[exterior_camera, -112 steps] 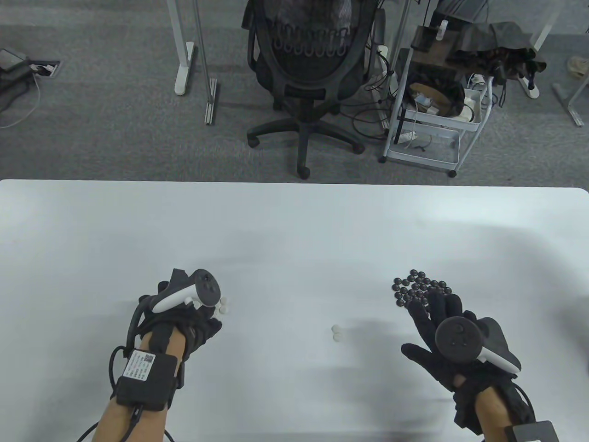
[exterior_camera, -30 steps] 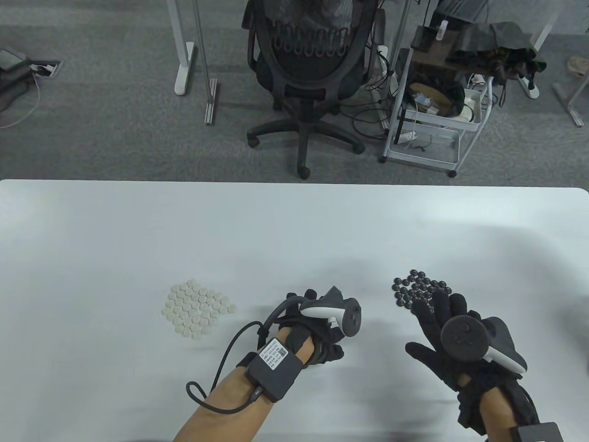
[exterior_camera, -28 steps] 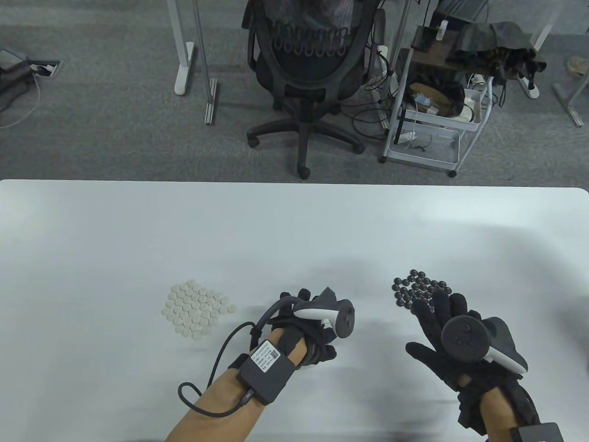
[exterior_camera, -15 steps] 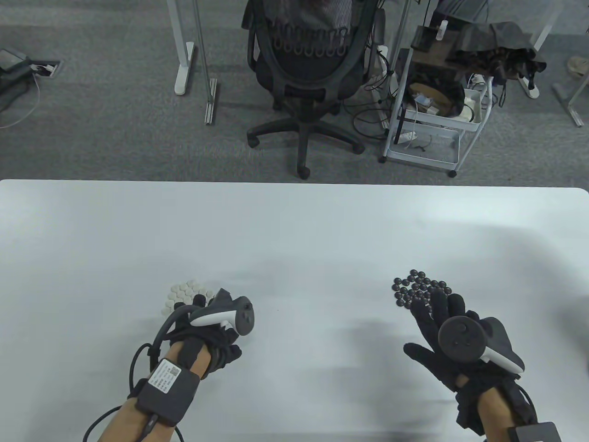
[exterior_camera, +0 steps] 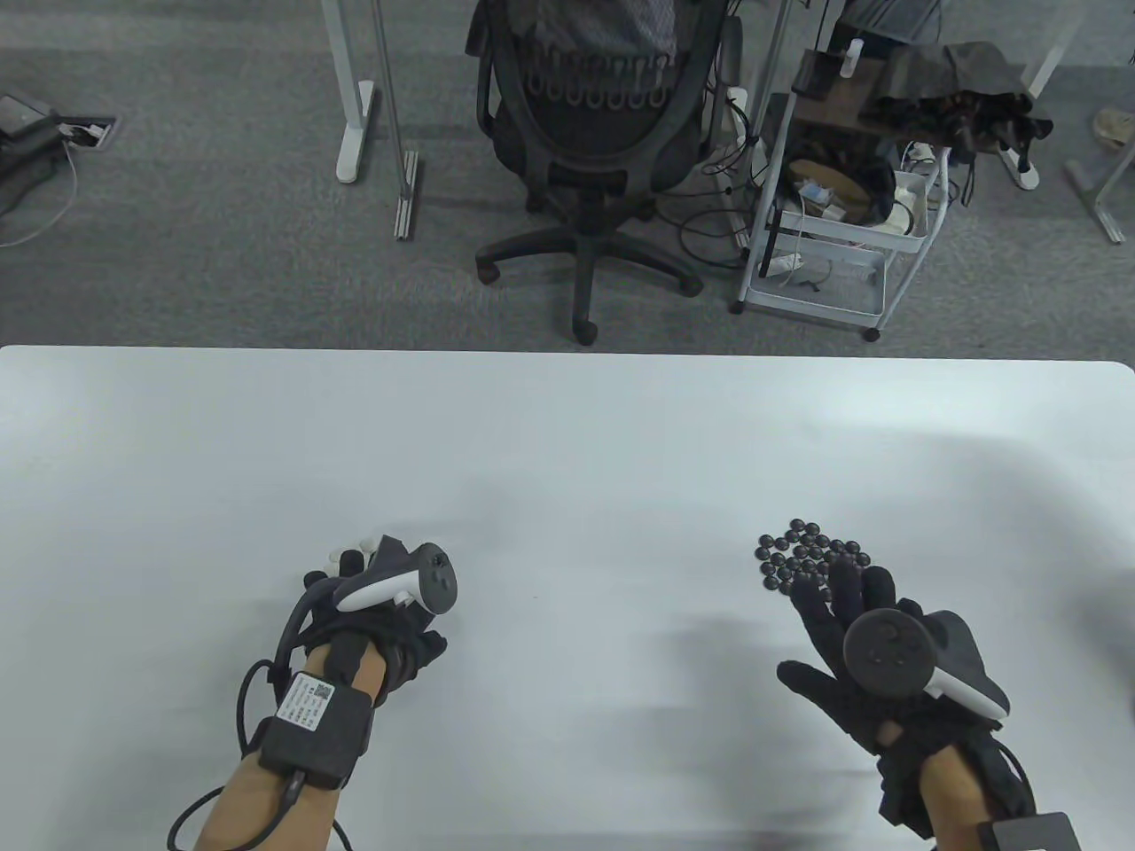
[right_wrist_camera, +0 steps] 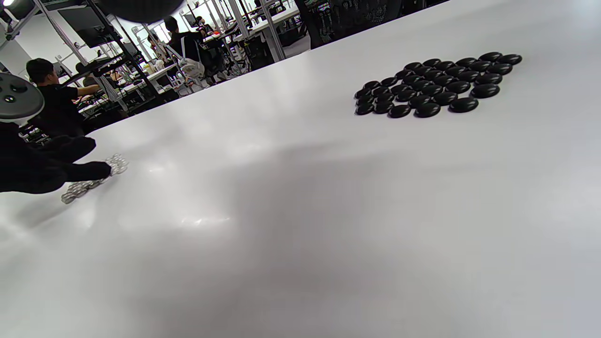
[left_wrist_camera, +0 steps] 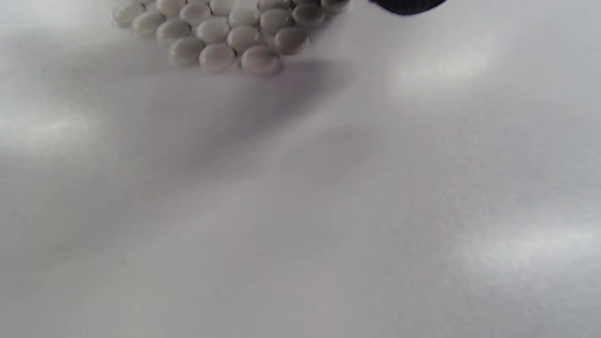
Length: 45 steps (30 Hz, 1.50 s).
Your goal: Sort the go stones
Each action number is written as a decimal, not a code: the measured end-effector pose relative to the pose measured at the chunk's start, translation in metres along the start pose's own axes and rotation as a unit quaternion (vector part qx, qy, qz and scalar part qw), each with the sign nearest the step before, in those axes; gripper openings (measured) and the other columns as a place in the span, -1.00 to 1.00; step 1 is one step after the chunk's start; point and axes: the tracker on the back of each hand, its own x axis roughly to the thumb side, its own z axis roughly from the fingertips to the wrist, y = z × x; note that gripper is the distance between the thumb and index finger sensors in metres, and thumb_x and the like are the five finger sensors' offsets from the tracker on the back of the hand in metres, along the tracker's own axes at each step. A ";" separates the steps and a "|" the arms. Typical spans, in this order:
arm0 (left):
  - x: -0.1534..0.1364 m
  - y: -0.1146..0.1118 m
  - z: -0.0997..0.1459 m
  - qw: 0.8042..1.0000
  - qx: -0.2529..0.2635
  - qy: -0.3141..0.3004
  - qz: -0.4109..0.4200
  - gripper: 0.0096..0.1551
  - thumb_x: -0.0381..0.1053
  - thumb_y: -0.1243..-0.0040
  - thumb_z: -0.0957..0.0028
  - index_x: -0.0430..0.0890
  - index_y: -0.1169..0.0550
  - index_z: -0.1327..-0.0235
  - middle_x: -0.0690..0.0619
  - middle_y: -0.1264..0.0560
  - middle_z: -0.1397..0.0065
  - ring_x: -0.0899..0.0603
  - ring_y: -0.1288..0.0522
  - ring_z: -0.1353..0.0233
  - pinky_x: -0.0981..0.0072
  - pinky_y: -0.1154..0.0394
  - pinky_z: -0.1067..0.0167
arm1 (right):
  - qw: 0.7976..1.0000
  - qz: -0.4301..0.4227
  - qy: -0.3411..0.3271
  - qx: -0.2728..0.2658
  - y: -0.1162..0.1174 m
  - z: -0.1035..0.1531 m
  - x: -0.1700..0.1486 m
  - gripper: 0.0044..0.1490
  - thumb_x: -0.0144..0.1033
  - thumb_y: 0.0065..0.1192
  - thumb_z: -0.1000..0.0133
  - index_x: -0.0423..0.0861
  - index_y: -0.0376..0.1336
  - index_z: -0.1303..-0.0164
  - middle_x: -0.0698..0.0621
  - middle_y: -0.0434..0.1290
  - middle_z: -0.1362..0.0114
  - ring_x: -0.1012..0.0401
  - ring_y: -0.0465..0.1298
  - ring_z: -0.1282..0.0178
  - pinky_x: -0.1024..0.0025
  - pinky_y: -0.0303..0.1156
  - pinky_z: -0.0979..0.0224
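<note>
I have my left hand [exterior_camera: 381,620] over the cluster of small round white Go stones [left_wrist_camera: 225,33] on the white desk [exterior_camera: 567,425]; I cannot tell whether its fingers hold anything. My right hand [exterior_camera: 851,656] lies flat with fingers spread, fingertips at the near edge of the cluster of glossy black Go stones [exterior_camera: 809,557].
</note>
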 end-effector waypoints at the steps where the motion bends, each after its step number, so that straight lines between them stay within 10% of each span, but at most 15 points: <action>1: 0.000 0.005 0.007 1.000 0.019 -0.009 0.012 -0.22 0.16 0.36 -0.20 0.08 0.10 -0.72 -0.47 0.61 -0.54 -0.61 0.64 -0.39 -0.73 0.51 -0.14 | 1.000 0.000 0.000 0.000 0.000 0.000 0.000 0.11 0.17 -0.15 -0.21 -0.18 -0.43 -0.69 -0.46 -0.60 -0.58 -0.40 -0.60 -0.43 -0.58 -0.51 -0.28; 13: 0.025 0.029 0.145 0.929 0.354 -0.087 -0.059 0.01 0.23 0.21 -0.31 -0.28 0.25 -0.70 -0.53 0.46 -0.68 -0.64 0.53 -0.51 -0.75 0.40 -0.28 | 1.000 0.002 -0.012 -0.019 0.000 -0.001 0.000 0.11 0.17 -0.15 -0.21 -0.18 -0.43 -0.69 -0.46 -0.60 -0.58 -0.40 -0.61 -0.42 -0.56 -0.53 -0.27; 23: 0.018 -0.008 0.148 0.908 0.394 -0.122 -0.073 -0.08 0.26 0.30 -0.29 -0.18 0.13 -0.77 -0.51 0.42 -0.71 -0.66 0.51 -0.50 -0.71 0.43 -0.23 | 0.999 0.017 -0.016 -0.032 0.001 -0.001 0.002 0.12 0.22 -0.22 -0.17 -0.16 -0.44 -0.70 -0.45 -0.61 -0.59 -0.39 -0.65 -0.41 -0.54 -0.60 -0.22; 45: -0.010 -0.046 0.103 0.935 0.334 -0.107 -0.047 -0.04 0.34 0.37 -0.29 -0.14 0.20 -0.77 -0.50 0.49 -0.69 -0.66 0.56 -0.46 -0.76 0.48 -0.13 | 0.995 0.085 -0.008 -0.061 0.009 -0.008 0.003 0.16 0.30 -0.23 -0.16 -0.13 -0.47 -0.69 -0.43 -0.62 -0.60 -0.39 -0.65 -0.43 -0.56 -0.65 -0.15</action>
